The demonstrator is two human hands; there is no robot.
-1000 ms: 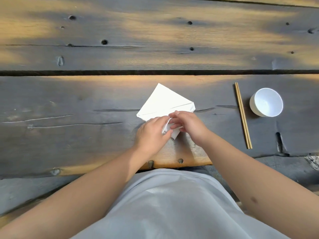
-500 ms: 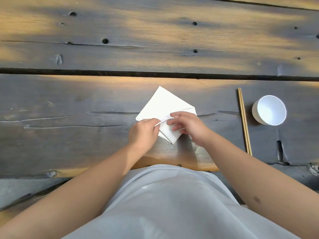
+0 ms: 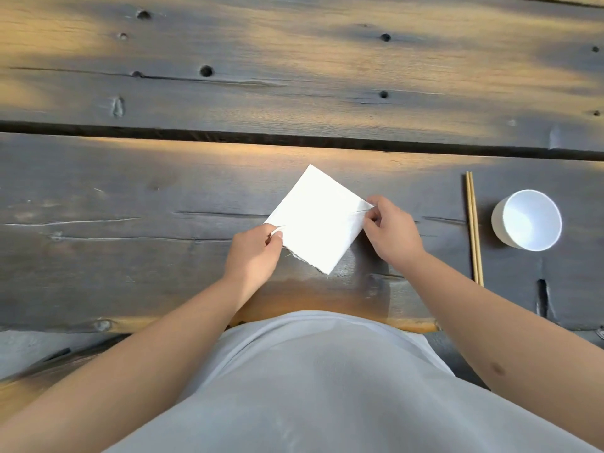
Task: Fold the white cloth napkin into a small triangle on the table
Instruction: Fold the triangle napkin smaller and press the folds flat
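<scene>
The white cloth napkin point(image 3: 317, 220) lies flat on the dark wooden table point(image 3: 130, 250) as a small square turned like a diamond, one corner pointing away from me and one toward me. My left hand point(image 3: 256, 253) pinches its left corner between thumb and fingers. My right hand point(image 3: 390, 233) pinches its right corner. The near lower-left edge of the napkin looks frayed.
A pair of wooden chopsticks point(image 3: 474, 228) lies lengthwise to the right of the napkin. A white bowl point(image 3: 528, 220) stands beyond them, further right. A dark gap point(image 3: 294, 140) runs between the table's planks behind the napkin.
The napkin went from a triangle with a tucked lower flap to a flat diamond-shaped square. My hands moved apart from its near middle to its left and right corners.
</scene>
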